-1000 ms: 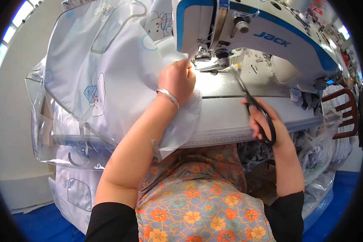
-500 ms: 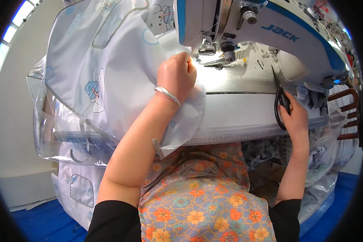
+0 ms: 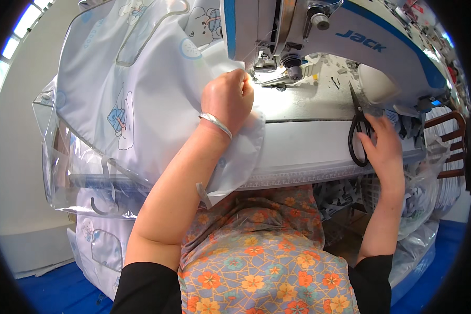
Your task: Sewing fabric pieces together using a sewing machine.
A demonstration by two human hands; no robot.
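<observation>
My left hand (image 3: 227,100), with a silver bangle at the wrist, is closed in a fist beside the needle area of a white and blue sewing machine (image 3: 319,39). It grips an edge of white printed fabric (image 3: 157,99) with cartoon animals; the fingertips are hidden. Black-handled scissors (image 3: 357,125) lie on the machine bed at the right, blades pointing away from me. My right hand (image 3: 384,146) is beside their handles with thumb and fingers apart, the fingertips slightly blurred. The thumb is at the handle loop and may still touch it.
A clear ruler strip (image 3: 298,177) runs along the table's front edge. Transparent plastic (image 3: 57,172) hangs at the left with more fabric below. Plastic bags (image 3: 418,209) and a brown chair (image 3: 450,146) stand at the right. Thread scraps (image 3: 336,82) lie on the machine bed.
My right hand has loosened from the scissors, its fingers spreading and shifting a little to the right of the handles. My left hand stays at the fabric.
</observation>
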